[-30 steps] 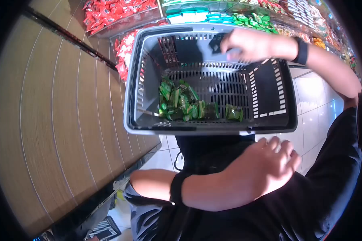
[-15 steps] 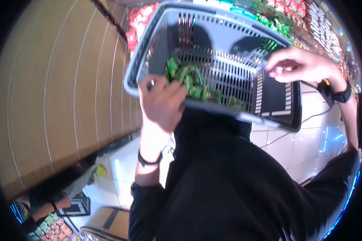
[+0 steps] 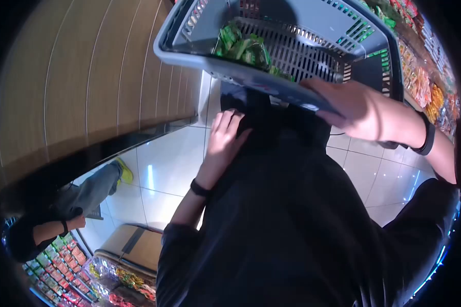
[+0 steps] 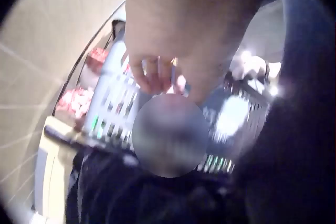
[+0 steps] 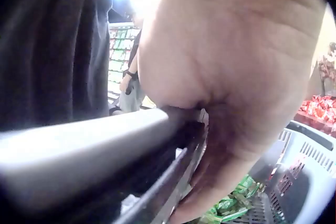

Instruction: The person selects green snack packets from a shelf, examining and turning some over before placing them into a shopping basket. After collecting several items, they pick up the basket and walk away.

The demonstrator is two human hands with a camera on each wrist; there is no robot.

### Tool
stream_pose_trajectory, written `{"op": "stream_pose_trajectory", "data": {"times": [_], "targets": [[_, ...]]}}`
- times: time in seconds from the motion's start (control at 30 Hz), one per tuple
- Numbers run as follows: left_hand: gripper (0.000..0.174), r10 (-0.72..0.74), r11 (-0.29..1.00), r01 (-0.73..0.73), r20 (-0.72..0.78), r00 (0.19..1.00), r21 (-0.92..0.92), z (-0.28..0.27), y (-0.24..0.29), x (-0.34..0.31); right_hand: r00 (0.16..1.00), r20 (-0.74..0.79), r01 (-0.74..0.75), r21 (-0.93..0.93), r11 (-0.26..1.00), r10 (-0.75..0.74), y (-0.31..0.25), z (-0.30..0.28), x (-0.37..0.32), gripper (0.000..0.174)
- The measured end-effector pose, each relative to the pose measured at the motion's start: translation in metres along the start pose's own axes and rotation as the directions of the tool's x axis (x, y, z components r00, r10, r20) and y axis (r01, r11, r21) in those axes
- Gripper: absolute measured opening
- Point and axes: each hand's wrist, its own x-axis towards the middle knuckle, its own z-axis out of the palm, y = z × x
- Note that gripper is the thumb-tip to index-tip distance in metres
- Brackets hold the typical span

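A grey shopping basket [image 3: 182, 59] stands tilted in front of the body, its top cut off by the upper edge of the head view. My right hand [image 3: 356, 110] grips its near rim toward the right end; the right wrist view shows the rim [image 5: 79, 142] running into the palm. Green packets [image 3: 247, 51] lie in the left part of the basket, partly hidden behind the near wall. Just below the basket, my left hand [image 3: 223, 134] hangs with relaxed fingers beside the dark clothing, holding nothing. Blur covers much of the left wrist view.
A wood-panelled surface [image 3: 82, 77] fills the left side. Shelves of colourful packets [image 3: 422, 87] line the upper right. Behind, at lower left, are another person [image 3: 54, 233], a brown box [image 3: 138, 248] and a packet display [image 3: 56, 263]. White floor tiles [image 3: 156, 204] lie below.
My left hand has gone from the basket's near-left rim down beside the body. The right hand has moved from over the basket to grip its near rim. The basket sits higher in view, more tilted.
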Motion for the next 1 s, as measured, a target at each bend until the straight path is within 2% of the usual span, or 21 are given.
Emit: {"op": "stream_pose_trajectory", "data": {"times": [0.03,0.1,0.17,0.23,0.37,0.57,0.63,0.67,0.73,0.77,0.83,0.97,1.0], "targets": [[0.040,0.001,1.000,-0.001,0.003,1.000,0.009,0.014,-0.006,-0.007,0.999,0.002,-0.048,0.010,0.999,0.048,-0.001,-0.001,0.001,0.047],[0.039,-0.098,0.995,0.099,-0.055,0.994,0.007,0.037,-0.009,-0.015,0.999,-0.017,-0.033,0.024,0.999,0.033,0.000,-0.001,-0.002,0.045],[0.034,-0.090,0.994,0.094,-0.076,0.993,0.052,0.048,-0.015,-0.013,0.999,-0.032,-0.022,0.031,0.999,0.023,0.000,-0.001,-0.004,0.042],[0.027,-0.034,0.991,0.034,0.001,0.999,0.133,0.053,-0.020,-0.008,0.993,0.078,-0.097,0.049,0.994,0.093,-0.002,-0.002,-0.003,0.042],[0.025,0.039,0.989,-0.036,-0.019,0.999,0.143,0.057,-0.019,-0.006,0.996,0.066,-0.054,0.005,0.999,0.054,-0.004,0.000,-0.004,0.042],[0.023,0.059,0.998,-0.061,0.050,0.997,0.030,0.053,-0.002,-0.014,0.999,0.049,-0.021,0.004,1.000,0.021,-0.002,-0.001,-0.014,0.041],[0.021,0.038,0.999,-0.037,0.032,0.999,-0.027,0.051,-0.001,-0.019,0.991,0.015,-0.136,-0.028,0.990,0.136,-0.011,0.004,-0.019,0.041],[0.021,0.035,0.999,-0.034,0.037,0.999,-0.027,0.049,-0.001,-0.023,0.991,0.017,-0.136,-0.023,0.990,0.136,-0.013,0.007,-0.021,0.041],[0.025,0.022,1.000,-0.019,0.153,0.988,-0.021,0.045,-0.001,-0.031,0.982,-0.056,-0.182,-0.070,0.981,0.178,-0.015,0.013,-0.024,0.042],[0.025,0.021,1.000,-0.018,0.157,0.987,-0.021,0.042,-0.001,-0.032,0.982,-0.055,-0.183,-0.066,0.981,0.179,-0.014,0.015,-0.024,0.042],[0.023,-0.020,1.000,0.023,0.264,0.964,-0.009,0.038,-0.003,-0.028,0.990,-0.108,-0.093,-0.015,0.996,0.091,-0.011,0.018,-0.023,0.040],[0.024,-0.030,0.999,0.017,0.279,0.960,0.046,0.034,-0.003,-0.016,0.993,-0.089,-0.081,-0.019,0.997,0.079,-0.011,0.019,-0.015,0.040],[0.027,0.042,0.996,-0.051,0.134,0.990,0.067,0.025,0.006,-0.005,0.993,-0.075,-0.088,-0.017,0.996,0.086,-0.010,0.019,-0.014,0.042]]}}
